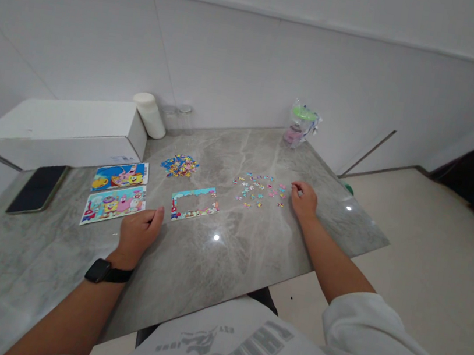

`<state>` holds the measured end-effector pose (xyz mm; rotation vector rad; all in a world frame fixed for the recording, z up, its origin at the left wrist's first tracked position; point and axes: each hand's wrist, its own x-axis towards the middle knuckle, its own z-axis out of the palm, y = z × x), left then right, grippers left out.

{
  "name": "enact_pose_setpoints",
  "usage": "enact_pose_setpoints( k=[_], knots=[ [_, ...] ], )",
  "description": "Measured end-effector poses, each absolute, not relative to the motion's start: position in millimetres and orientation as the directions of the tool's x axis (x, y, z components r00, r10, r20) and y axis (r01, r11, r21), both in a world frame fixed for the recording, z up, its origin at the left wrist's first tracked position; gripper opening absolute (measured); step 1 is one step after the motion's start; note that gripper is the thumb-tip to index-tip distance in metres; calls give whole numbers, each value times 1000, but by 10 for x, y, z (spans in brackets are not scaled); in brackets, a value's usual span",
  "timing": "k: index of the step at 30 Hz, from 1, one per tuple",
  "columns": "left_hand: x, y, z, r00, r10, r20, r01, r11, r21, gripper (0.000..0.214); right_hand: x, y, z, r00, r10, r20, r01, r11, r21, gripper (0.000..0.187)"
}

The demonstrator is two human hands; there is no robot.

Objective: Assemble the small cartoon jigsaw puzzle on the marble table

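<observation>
While the left hand (141, 231) rests with fingers curled and the right hand (304, 201) sets thumb and forefinger close together (any pinched piece not discernible), keep the loose pieces (245, 193) spread singly between it and the frame (193, 192).

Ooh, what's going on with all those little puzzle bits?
Someone's right hand is beside the scattered puzzle pieces, fingers curled; I can't tell whether it pinches one. The left hand is curled up by two picture cards. Between the hands lies a puzzle border with a gap in its middle, and a colorful pile of pieces sits behind it.
</observation>
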<state>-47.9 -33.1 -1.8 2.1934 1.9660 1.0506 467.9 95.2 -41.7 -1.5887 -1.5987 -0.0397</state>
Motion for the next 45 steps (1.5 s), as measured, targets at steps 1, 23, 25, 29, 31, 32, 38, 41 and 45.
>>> enact_pose_setpoints(
  k=[1,23,25,29,31,32,38,41,45],
  knots=[
    [-476,-333,-10,-16,886,463,876,-210,433,55,4675,941,-406,173,803,570,834,189,-519,34],
    [-426,-264,158,-18,858,514,866,-243,436,57,4655,904,-408,71,845,531,851,226,-473,68],
    [-352,-248,242,3,848,531,850,-281,445,56,4656,904,-404,73,834,547,847,238,-476,65],
    [-104,-210,325,108,820,562,795,-410,447,54,4638,898,-391,13,839,544,837,288,-464,58],
    [55,-191,301,184,809,558,774,-469,426,53,4617,886,-382,-45,848,528,845,314,-433,55],
    [139,-186,277,228,800,555,762,-501,409,53,4603,878,-379,-78,852,518,854,325,-407,53],
    [687,-264,106,534,717,447,674,-681,287,42,4519,834,-367,-206,848,488,878,380,-291,48],
    [954,-342,36,613,684,395,651,-721,239,27,4504,823,-358,-190,842,505,891,364,-270,47],
    [1239,-334,-48,678,626,385,609,-772,182,34,4506,815,-359,-184,824,535,906,354,-233,47]
  ],
)
